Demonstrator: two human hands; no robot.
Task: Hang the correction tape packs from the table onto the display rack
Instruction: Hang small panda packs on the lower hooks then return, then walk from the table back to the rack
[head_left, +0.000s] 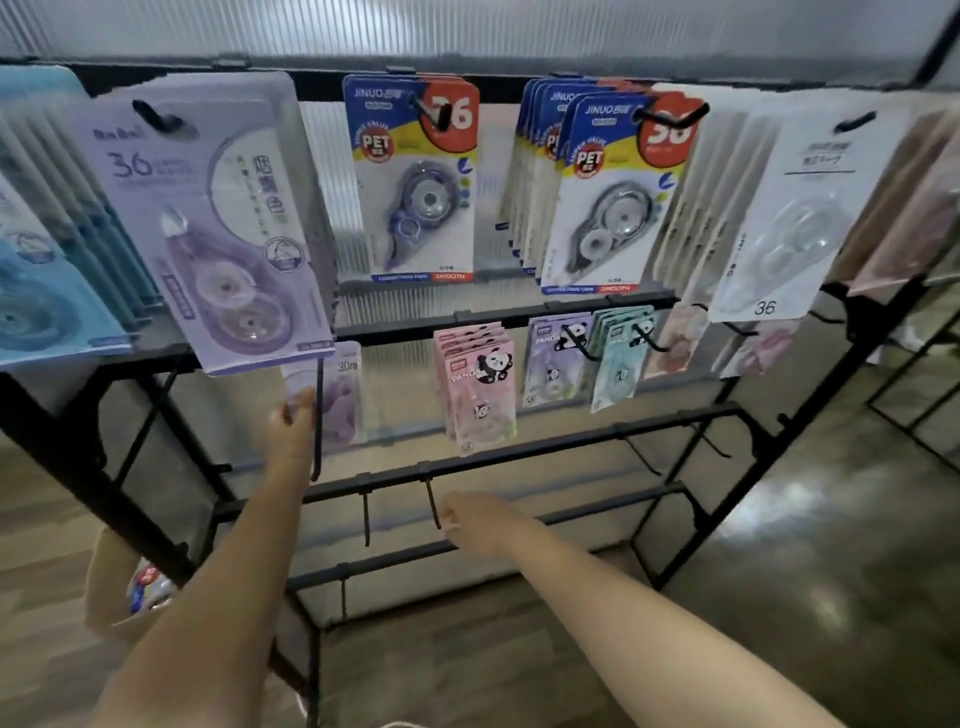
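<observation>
Left of centre: my left hand (291, 423) pinches a small purple 30m pack (340, 397) at a second-row hook (317, 415) on the black rack (519, 452). Lower centre: my right hand (480, 522), fingers loosely curled, touches a bare hook (432, 503).

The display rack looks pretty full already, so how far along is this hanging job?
Much looks done: the top rail of the display rack is packed, and pink panda packs hang lower down. In hand: the left hand holds a purple 30m pack at a hook, while the right hand touches an empty hook. Left: the lower hooks are bare, and a bag still shows packs.
</observation>
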